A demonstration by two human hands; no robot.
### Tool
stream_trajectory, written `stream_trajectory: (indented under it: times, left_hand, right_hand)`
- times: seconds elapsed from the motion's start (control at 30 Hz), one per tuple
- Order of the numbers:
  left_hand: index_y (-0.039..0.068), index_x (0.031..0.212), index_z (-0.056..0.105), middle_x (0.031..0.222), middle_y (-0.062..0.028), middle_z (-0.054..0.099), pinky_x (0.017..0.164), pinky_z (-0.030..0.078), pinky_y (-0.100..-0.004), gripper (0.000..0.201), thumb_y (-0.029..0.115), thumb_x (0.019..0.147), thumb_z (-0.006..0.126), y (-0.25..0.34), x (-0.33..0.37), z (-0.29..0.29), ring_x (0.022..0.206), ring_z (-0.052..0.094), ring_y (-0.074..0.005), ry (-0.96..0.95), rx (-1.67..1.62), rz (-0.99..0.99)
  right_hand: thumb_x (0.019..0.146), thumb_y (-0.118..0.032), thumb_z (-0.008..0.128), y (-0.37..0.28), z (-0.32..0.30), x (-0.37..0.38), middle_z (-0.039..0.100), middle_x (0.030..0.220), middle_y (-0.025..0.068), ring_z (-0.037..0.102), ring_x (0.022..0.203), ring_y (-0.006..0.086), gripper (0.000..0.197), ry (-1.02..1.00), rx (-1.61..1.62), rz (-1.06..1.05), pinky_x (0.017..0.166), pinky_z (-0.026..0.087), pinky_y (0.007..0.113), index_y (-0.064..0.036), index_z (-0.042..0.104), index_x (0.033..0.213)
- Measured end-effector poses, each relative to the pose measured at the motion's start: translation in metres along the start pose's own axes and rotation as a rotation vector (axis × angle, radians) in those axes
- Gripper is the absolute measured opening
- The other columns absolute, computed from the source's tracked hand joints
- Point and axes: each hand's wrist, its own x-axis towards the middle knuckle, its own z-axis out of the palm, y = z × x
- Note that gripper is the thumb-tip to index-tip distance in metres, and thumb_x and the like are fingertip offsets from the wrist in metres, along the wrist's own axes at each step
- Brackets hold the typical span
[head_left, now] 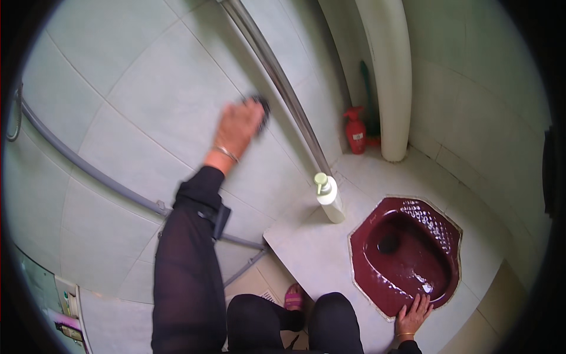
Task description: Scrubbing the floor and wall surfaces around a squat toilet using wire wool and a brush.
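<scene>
My left hand (237,125), with a bracelet at the wrist, is closed on a small dark scrubber (263,110) against the pale tiled wall (159,88). Motion blurs both, so the scrubber's exact make cannot be told. Just to its right, a metal pipe (277,74) slants down the wall. Low on the right, my right hand (414,314) rests with fingers spread at the near rim of a dark red squat toilet (368,283). Its pan looks wet and shiny. A white pump bottle (331,203) with a pale green top stands on the ledge between my hands.
A red spray bottle (355,133) and a green-handled brush (367,82) stand in the corner by a thick white pipe (395,82). A grey hose (88,168) runs along the left wall. The raised ledge (300,239) ends above the floor, near my knees.
</scene>
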Motion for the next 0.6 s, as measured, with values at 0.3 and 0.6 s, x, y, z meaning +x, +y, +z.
stream_trajectory:
  times: [0.3,0.6]
  left_hand:
    - [0.020,0.134,0.049,0.127,-0.0021,0.057,0.094,0.041,-0.0523,0.049,0.016,0.086,0.058,-0.034,0.021,-0.013,0.116,0.055,-0.0222,-0.008,0.152,-0.288]
    - [0.009,0.126,0.055,0.116,-0.0086,0.054,0.085,0.041,-0.0363,0.045,0.011,0.081,0.056,0.076,-0.022,0.050,0.096,0.053,-0.0190,0.072,0.083,-0.011]
  right_hand:
    - [0.084,-0.027,0.056,0.007,0.010,-0.001,0.041,0.142,0.0192,0.029,0.140,0.0353,0.060,-0.029,-0.089,0.007,0.116,0.015,0.054,-0.0024,0.044,0.137]
    - [0.085,-0.027,0.054,0.005,0.010,-0.002,0.040,0.143,0.0178,0.029,0.140,0.0343,0.060,-0.066,-0.133,-0.013,0.116,0.015,0.054,-0.0037,0.041,0.140]
